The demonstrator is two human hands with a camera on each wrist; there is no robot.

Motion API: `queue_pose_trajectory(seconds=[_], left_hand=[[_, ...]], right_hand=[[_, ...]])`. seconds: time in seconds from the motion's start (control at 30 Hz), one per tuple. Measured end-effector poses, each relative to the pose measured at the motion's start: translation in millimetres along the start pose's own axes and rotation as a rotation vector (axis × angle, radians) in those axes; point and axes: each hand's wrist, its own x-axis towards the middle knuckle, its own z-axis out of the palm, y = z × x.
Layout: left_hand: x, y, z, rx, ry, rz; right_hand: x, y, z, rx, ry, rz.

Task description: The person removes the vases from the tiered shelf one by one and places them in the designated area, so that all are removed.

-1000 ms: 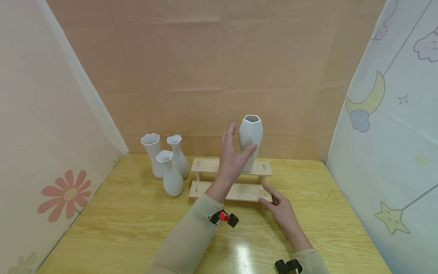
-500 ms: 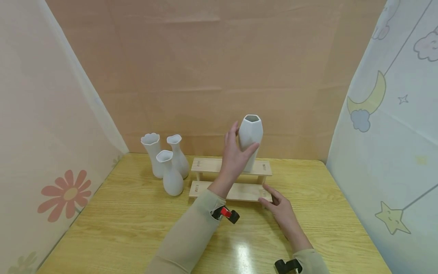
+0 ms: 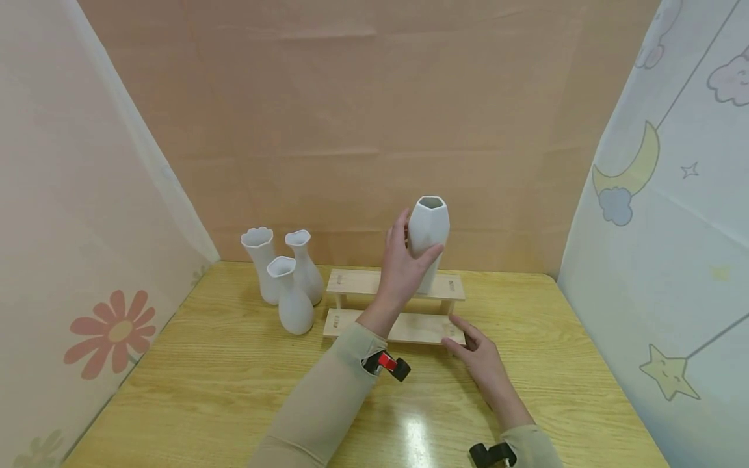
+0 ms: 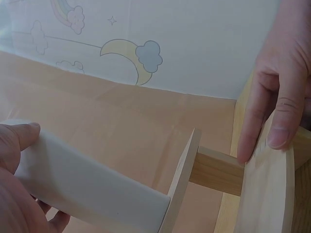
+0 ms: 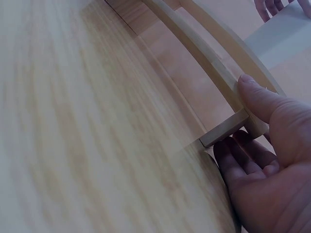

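Note:
A tall white faceted vase (image 3: 429, 227) with a five-sided mouth stands upright on the upper board of a two-tier wooden stand (image 3: 357, 282). My left hand (image 3: 400, 268) grips it from the left, thumb across its front and fingers round behind. In the left wrist view the base of the vase (image 4: 97, 179) meets the upper board. My right hand (image 3: 482, 361) holds the right end of the lower board (image 3: 418, 327). The right wrist view has its thumb on top of the board and its other fingers curled by the leg (image 5: 226, 127).
Left of the stand, three white vases stand close together: one with a scalloped rim (image 3: 260, 263), a narrow-necked one (image 3: 305, 270) and a rounder one in front (image 3: 295, 302). The wooden table (image 3: 234, 390) meets an orange-brown backdrop (image 3: 292, 130) and patterned side walls.
My left hand has moved slightly right and closed its fingers and thumb round the faceted vase. The vase, the stand and my right hand have stayed in place.

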Motion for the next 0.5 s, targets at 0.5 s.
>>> queue_pose_trajectory(seconds=[0.5], left_hand=[[-1.0, 1.0, 0.3, 0.02, 0.007, -0.017]], right_hand=[[-0.6, 0.7, 0.6, 0.012, 0.0, 0.004]])
